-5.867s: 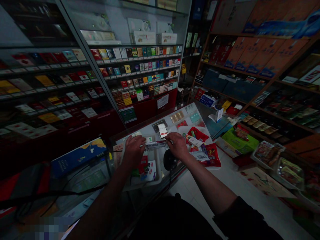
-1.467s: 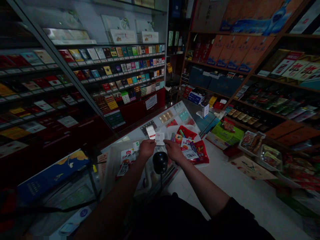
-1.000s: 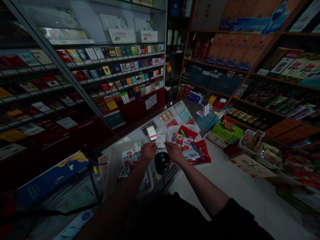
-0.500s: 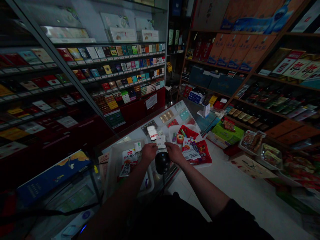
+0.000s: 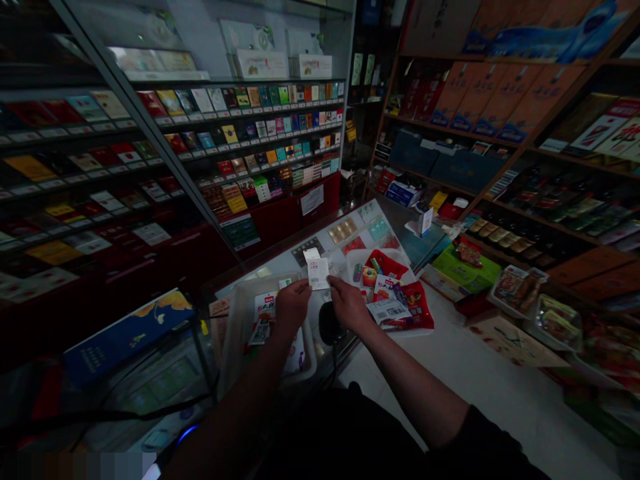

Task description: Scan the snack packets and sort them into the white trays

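My left hand (image 5: 293, 307) and my right hand (image 5: 349, 308) pinch a small flat white packet (image 5: 319, 273) by its two sides. Printing and what looks like a barcode show on it. Just below the packet, between my wrists, stands a black barcode scanner (image 5: 330, 323) with a cable. Beyond the packet lies a bright white rectangle (image 5: 312, 253), partly covered. At left, my forearm passes over a white bin (image 5: 235, 313) with snack packets (image 5: 265, 303) inside. Close to my right hand, another white bin (image 5: 353, 259) holds red snack bags (image 5: 420, 300) and a white packet (image 5: 389, 311).
The glass counter (image 5: 280, 263) runs away from me. Shelves of cigarette packs (image 5: 250, 127) stand behind it. At right are orange boxes (image 5: 500, 100), bottles and a green box (image 5: 465, 270). A blue box (image 5: 130, 333) and a black cable (image 5: 100, 419) lie at lower left.
The view has turned slightly left, so the scene sits further right. The packet is raised a little and tilted, still in both hands. The blue light on the scanner no longer shows.
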Demonstrator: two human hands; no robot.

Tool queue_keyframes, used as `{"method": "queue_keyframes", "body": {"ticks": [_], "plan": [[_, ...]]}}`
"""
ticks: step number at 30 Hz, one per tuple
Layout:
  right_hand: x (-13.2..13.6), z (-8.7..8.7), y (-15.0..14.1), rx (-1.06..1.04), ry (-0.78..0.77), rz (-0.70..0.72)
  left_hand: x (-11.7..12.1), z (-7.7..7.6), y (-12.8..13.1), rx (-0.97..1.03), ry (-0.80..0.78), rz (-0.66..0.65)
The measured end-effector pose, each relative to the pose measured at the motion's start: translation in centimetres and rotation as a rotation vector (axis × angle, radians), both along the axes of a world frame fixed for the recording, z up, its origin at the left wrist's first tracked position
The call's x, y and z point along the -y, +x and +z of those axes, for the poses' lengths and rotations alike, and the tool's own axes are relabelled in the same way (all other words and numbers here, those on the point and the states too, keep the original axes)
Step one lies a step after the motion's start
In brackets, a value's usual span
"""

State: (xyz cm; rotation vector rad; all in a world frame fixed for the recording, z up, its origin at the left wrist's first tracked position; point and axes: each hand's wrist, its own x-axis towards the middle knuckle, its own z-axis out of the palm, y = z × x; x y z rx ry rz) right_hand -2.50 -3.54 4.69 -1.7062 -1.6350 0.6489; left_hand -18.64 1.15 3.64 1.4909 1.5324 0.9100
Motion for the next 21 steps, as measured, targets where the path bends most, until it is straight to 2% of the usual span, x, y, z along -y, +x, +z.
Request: {"method": "queue_keyframes", "body": {"ticks": [4, 8, 13, 16, 21], "plan": [[0.1, 0.3, -2.4, -0.036, 0.048, 0.061, 1.1, 0.7, -2.5, 0.034, -0.027, 0.097], [0.2, 0.0, -5.3, -0.06, 0.056, 0.144, 2.3, 0.9, -5.7, 0.065, -0.13, 0.15], [0.8, -1.2, -9.6, -0.088, 0.047, 0.276, 3.8, 0.8, -9.8, -0.073, -0.058, 0.226], [1.3, -2.6, -12.2, -0.095, 0.007, 0.316, 4.6, -0.2, -12.2, -0.206, -0.05, 0.251], [2.1, -5.2, -15.3, -0.057, -0.091, 0.355, 5.9, -3.0, -14.9, -0.417, -0.114, 0.203]]}}
